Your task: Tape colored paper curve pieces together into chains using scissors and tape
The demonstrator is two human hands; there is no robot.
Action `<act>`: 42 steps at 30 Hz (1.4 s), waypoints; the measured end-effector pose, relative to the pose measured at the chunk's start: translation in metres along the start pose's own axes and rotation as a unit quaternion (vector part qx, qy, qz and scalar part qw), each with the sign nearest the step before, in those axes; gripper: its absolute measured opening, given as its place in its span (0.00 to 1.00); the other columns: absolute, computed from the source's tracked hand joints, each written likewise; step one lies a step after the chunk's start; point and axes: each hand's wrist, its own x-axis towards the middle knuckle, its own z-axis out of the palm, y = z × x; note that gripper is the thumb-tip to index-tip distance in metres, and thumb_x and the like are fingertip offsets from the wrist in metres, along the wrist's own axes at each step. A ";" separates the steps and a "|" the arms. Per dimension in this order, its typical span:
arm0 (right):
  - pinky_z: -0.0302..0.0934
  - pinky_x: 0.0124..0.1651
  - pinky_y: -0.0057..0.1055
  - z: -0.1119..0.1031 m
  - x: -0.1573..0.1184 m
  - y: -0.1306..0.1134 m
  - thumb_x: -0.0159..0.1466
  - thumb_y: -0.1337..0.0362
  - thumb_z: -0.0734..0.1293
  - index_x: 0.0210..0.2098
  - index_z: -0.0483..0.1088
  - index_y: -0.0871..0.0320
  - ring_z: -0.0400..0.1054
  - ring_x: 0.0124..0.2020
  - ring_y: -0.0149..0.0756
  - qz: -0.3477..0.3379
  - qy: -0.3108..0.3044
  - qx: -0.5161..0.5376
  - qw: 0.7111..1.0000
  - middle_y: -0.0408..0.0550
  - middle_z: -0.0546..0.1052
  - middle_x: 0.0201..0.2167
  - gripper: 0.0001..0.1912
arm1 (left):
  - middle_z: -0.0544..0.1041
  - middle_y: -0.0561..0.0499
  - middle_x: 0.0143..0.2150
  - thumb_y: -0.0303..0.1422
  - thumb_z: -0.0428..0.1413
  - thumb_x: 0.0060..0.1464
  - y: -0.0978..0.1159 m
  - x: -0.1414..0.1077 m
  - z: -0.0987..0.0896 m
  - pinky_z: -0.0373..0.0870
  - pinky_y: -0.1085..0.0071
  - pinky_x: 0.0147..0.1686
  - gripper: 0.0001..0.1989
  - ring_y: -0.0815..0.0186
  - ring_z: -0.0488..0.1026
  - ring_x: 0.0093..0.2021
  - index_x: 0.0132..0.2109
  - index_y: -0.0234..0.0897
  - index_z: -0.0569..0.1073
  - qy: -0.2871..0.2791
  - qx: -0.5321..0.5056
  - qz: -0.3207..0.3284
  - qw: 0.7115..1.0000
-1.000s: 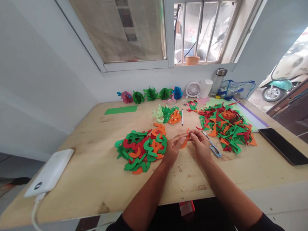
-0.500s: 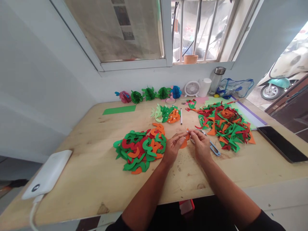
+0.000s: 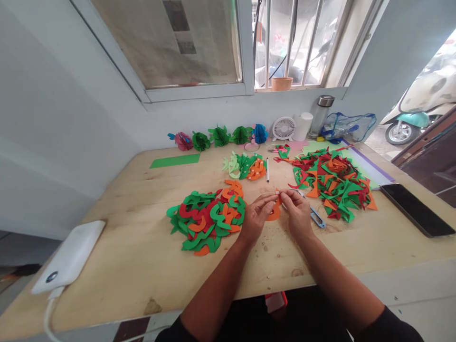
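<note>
My left hand and my right hand meet low over the table, fingers closed together around an orange paper cutout. Its curved lower part shows between the hands. A small white bit sits at the fingertips, too small to name. Partly under my right hand lies a light-blue tool, perhaps a cutter or scissors. Left of my left hand spreads a pile of curved green, red and orange cutouts. Beyond my hands rest orange cutouts with white dots and similar green ones.
Paper scraps heap up on the right, near a black phone. A marker lies ahead. Paper figures, a small fan and a bottle line the wall. A white power bank is at left.
My fingers have shifted slightly, and more of the orange cutout shows between my hands. The whole view has tilted a little; the piles are unchanged.
</note>
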 end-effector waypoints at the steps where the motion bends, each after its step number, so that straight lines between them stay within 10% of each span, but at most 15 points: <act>1: 0.63 0.36 0.32 0.000 0.000 0.001 0.54 0.55 0.69 0.29 0.73 0.57 0.68 0.30 0.34 -0.002 0.000 -0.001 1.000 0.44 0.75 0.27 0.11 | 0.75 0.45 0.50 0.38 0.57 0.50 -0.001 0.000 0.000 0.69 0.63 0.49 0.13 0.56 0.69 0.53 0.41 0.39 0.79 -0.002 0.002 0.002 1.000; 21: 0.61 0.32 0.30 -0.001 -0.001 0.001 0.54 0.59 0.69 0.28 0.73 0.57 0.66 0.25 0.31 -0.012 0.011 -0.012 1.000 0.43 0.74 0.23 0.07 | 0.75 0.43 0.49 0.38 0.55 0.51 -0.003 -0.002 0.006 0.70 0.71 0.36 0.14 0.58 0.70 0.50 0.41 0.37 0.79 0.018 -0.014 0.016 1.000; 42: 0.62 0.35 0.32 -0.002 -0.001 0.000 0.57 0.61 0.66 0.29 0.72 0.58 0.66 0.29 0.33 -0.074 0.013 -0.122 0.990 0.45 0.75 0.27 0.07 | 0.74 0.44 0.51 0.38 0.55 0.53 -0.011 0.000 -0.002 0.70 0.68 0.44 0.13 0.58 0.69 0.52 0.42 0.38 0.79 -0.023 0.007 0.050 0.998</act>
